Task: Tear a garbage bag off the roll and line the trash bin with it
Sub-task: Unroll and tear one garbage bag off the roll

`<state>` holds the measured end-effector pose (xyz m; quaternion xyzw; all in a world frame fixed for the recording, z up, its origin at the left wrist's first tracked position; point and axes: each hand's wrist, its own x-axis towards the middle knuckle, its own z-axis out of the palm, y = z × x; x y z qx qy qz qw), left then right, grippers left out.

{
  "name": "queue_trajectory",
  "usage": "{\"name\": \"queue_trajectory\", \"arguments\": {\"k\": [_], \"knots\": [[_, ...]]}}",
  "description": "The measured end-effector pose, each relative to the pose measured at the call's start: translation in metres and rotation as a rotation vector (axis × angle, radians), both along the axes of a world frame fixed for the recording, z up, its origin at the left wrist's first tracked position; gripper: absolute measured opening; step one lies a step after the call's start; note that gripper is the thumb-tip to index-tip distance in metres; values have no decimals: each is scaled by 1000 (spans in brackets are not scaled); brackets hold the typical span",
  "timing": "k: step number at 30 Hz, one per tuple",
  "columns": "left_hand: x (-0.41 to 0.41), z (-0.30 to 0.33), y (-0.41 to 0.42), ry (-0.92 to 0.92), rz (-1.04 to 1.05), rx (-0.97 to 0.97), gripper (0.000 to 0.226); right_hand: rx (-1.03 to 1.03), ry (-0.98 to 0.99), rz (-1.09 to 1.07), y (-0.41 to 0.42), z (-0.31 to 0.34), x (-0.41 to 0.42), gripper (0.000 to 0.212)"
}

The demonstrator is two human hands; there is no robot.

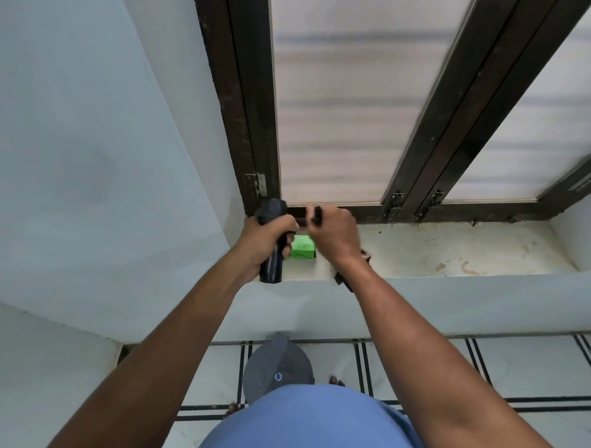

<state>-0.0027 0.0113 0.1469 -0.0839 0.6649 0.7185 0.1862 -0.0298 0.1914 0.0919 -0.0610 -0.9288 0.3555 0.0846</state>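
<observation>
The task looks barely begun. The roll of black garbage bags (273, 243) is off the window sill (458, 247) and held up over the sill's left end, but no bag is free of it yet, and the grey trash bin (275, 368) stands on the tiled floor below the sill, close against the wall. From this angle only its grey top shows, so I cannot tell whether anything lines it. Tearing a bag off, opening it and fitting it into the bin all appear to lie ahead.

The left hand (264, 237) is clenched round the middle of the roll, fingers wrapped over it, with the roll standing nearly upright and its ends sticking out above and below the fist. The right hand (331, 236) is just right of the roll, above the sill, knuckles toward the camera, its fingers closed on a dark scrap that is probably the loose end of the first bag (it is blurred, so this is a guess). Both forearms reach forward and converge over the sill's left end. A green box (302, 246) lies on the sill between the two hands.
</observation>
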Motion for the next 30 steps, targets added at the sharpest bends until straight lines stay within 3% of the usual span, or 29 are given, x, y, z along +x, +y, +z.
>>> {"name": "queue_trajectory", "arguments": {"k": [4,8,10,12,14,16,20,24,27,30], "knots": [[-9,19,-31,87,58,15,18,-132,-196,-237,69,-30,8,50],[-16,6,-5,124,28,-98,19,-661,-261,-221,52,-19,4,39],[-16,-10,7,77,21,-150,28,-750,-257,-181,35,-8,-2,23],[-17,-23,11,23,22,-175,42,-688,-234,-108,30,-3,-2,18],[-17,-33,12,-17,33,-196,50,-369,-235,-22,35,-8,-1,44],[-17,-42,13,-35,29,-198,46,-41,-323,36,44,-13,3,57],[-13,-58,15,-112,27,-212,61,241,-419,63,63,-44,13,55],[-9,-71,20,-175,57,-170,48,292,-558,48,65,-68,25,78],[-8,-81,24,-222,79,-166,54,178,-508,-12,76,-79,24,47],[-8,-86,30,-237,98,-144,66,82,-377,-209,99,-76,14,39]]}}
